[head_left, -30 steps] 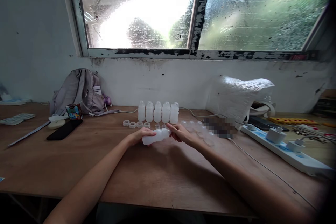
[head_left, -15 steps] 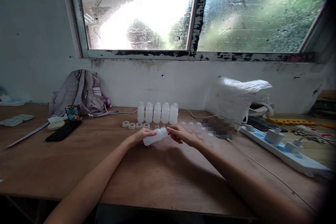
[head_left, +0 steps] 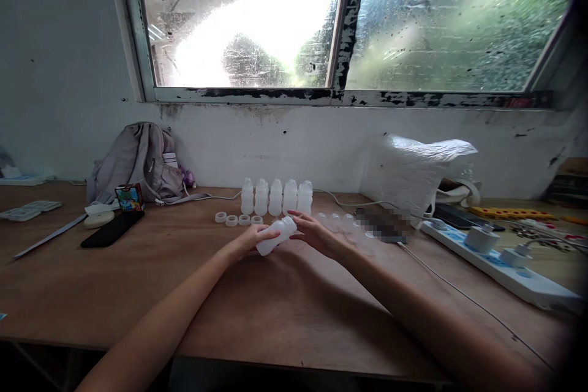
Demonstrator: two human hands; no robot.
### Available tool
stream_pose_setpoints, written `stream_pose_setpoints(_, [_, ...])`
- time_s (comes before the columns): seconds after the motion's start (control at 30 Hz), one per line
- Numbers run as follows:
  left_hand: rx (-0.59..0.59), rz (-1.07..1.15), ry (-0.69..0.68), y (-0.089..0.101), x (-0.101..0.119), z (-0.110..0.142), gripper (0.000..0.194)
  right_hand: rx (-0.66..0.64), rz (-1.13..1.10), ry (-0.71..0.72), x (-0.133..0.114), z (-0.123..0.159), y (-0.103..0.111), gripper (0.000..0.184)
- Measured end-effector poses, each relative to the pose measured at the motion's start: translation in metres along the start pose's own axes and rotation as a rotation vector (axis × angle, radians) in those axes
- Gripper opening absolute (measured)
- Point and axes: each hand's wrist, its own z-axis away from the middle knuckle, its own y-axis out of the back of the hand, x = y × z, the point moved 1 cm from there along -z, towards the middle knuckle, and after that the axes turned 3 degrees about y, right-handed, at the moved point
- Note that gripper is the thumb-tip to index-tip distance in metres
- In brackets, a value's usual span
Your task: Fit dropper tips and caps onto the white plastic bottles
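1. Far left, we see the backpack [head_left: 142, 162] standing against the wall, with the black phone [head_left: 113, 229] lying before it, neither of them shifted over the last second.
2. Next come the four white rings [head_left: 244, 220], set in a line on the counter [head_left: 275, 312] just in front of the five standing bottles [head_left: 275, 197]; we notice no change in either row.
3. Our left hand [head_left: 249, 240] keeps its grip pinched around the body of the loose bottle [head_left: 275, 237]. The bottle is in front of the standing row, and it is now tipped more upright, its top leaning up and to the right.
4. Our right hand [head_left: 318, 236] shows the larger change: a moment ago its fingers were gathered at the bottle's top; now its grip is spread around it. We cannot tell whether those fingers touch. We judge that the left alone carries the bottle while the right works at its top.
5. Beyond that hand, the clear domed covers [head_left: 354, 231] lie as before.
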Motion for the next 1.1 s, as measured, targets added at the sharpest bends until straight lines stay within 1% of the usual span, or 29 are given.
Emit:
stream_pose_setpoints(0.07, [-0.042, 0.048, -0.003, -0.007, 0.000, 0.002, 0.046, -0.051, -0.022, 0.019, -0.002, 0.001, -0.005, 0.036])
stream_pose_setpoints(0.1, [-0.041, 0.050, -0.021, -0.011, 0.001, 0.002, 0.047, -0.038, -0.008, 0.029, -0.003, 0.002, -0.007, 0.035])
stream_pose_setpoints(0.13, [-0.010, 0.035, -0.053, -0.015, 0.002, 0.002, 0.046, 0.001, 0.016, 0.041, -0.003, 0.002, -0.008, 0.034])
stream_pose_setpoints(0.23, [0.186, -0.087, -0.198, -0.024, 0.005, 0.003, 0.043, 0.174, 0.084, 0.084, -0.003, 0.003, -0.009, 0.031])
stream_pose_setpoints(0.27, [0.232, -0.108, -0.228, -0.026, 0.006, 0.004, 0.042, 0.211, 0.093, 0.096, -0.003, 0.004, -0.010, 0.030])
stream_pose_setpoints(0.3, [0.230, -0.090, -0.228, -0.028, 0.007, 0.005, 0.043, 0.229, 0.090, 0.104, -0.003, 0.004, -0.011, 0.029])
stream_pose_setpoints(0.33, [0.174, -0.034, -0.192, -0.030, 0.007, 0.006, 0.044, 0.226, 0.074, 0.106, -0.003, 0.005, -0.013, 0.029])
stream_pose_setpoints(0.43, [-0.155, 0.229, 0.001, -0.037, 0.007, 0.013, 0.050, 0.137, -0.030, 0.075, -0.006, 0.009, -0.021, 0.031])
stream_pose_setpoints(0.47, [-0.246, 0.290, 0.048, -0.040, 0.007, 0.016, 0.050, 0.101, -0.066, 0.057, -0.007, 0.011, -0.024, 0.032])
stream_pose_setpoints(0.5, [-0.300, 0.324, 0.069, -0.042, 0.007, 0.019, 0.048, 0.079, -0.089, 0.042, -0.008, 0.012, -0.027, 0.032])
stream_pose_setpoints(0.53, [-0.319, 0.336, 0.067, -0.045, 0.008, 0.021, 0.045, 0.074, -0.097, 0.032, -0.008, 0.013, -0.029, 0.032])
stream_pose_setpoints(0.57, [-0.314, 0.329, 0.052, -0.047, 0.008, 0.023, 0.043, 0.081, -0.092, 0.028, -0.009, 0.015, -0.031, 0.031])
stream_pose_setpoints(0.67, [-0.227, 0.231, -0.022, -0.053, 0.011, 0.024, 0.037, 0.147, -0.056, 0.082, -0.009, 0.017, -0.033, 0.027])
stream_pose_setpoints(0.73, [-0.141, 0.120, -0.081, -0.055, 0.012, 0.022, 0.036, 0.185, -0.041, 0.144, -0.007, 0.016, -0.033, 0.025])
stream_pose_setpoints(0.83, [0.012, -0.065, -0.225, -0.055, 0.010, 0.017, 0.037, 0.243, -0.002, 0.200, -0.004, 0.012, -0.034, 0.024])
stream_pose_setpoints(0.9, [0.125, -0.200, -0.304, -0.051, 0.008, 0.013, 0.039, 0.283, 0.017, 0.216, -0.002, 0.006, -0.036, 0.026])
stream_pose_setpoints(0.97, [0.245, -0.302, -0.346, -0.046, 0.005, 0.010, 0.042, 0.302, 0.023, 0.231, -0.003, -0.004, -0.040, 0.027])
stream_pose_setpoints(1.1, [0.488, -0.389, -0.396, -0.028, 0.007, 0.009, 0.047, 0.278, 0.060, 0.284, -0.013, -0.032, -0.053, 0.026])
